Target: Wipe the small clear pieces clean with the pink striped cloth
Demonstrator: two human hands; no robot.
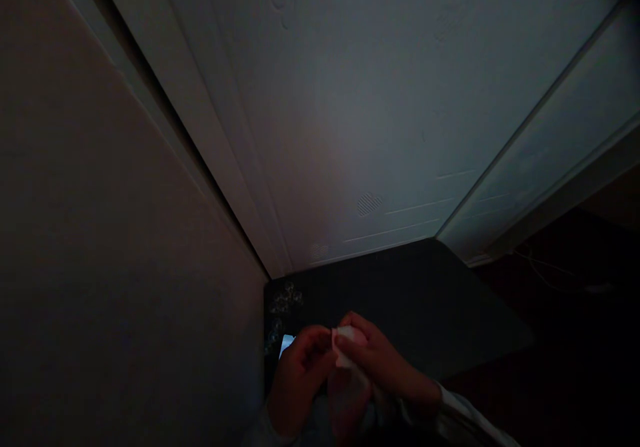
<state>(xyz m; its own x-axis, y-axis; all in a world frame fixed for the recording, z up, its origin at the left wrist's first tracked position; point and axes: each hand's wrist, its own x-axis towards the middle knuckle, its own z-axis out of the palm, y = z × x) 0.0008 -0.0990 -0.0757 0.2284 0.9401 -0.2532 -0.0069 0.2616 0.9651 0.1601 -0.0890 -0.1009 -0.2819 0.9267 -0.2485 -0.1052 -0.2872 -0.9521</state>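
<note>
In the dim light, a soft pink-and-white piece of cloth hangs between my hands, low in the head view. My right hand is closed around its upper part, the thumb lying across the pale fabric. On the other side, my left hand has its fingers curled in, with the tips pinched at the cloth's left edge. Its lower part drops toward my lap and fades into shadow. What kind of cloth item it is cannot be made out.
A dark mat or low surface spreads beyond my hands. A lit screen shows behind my left hand, near small clear round shapes. White embossed panels rise ahead, a plain wall stands left, and a thin cable lies right.
</note>
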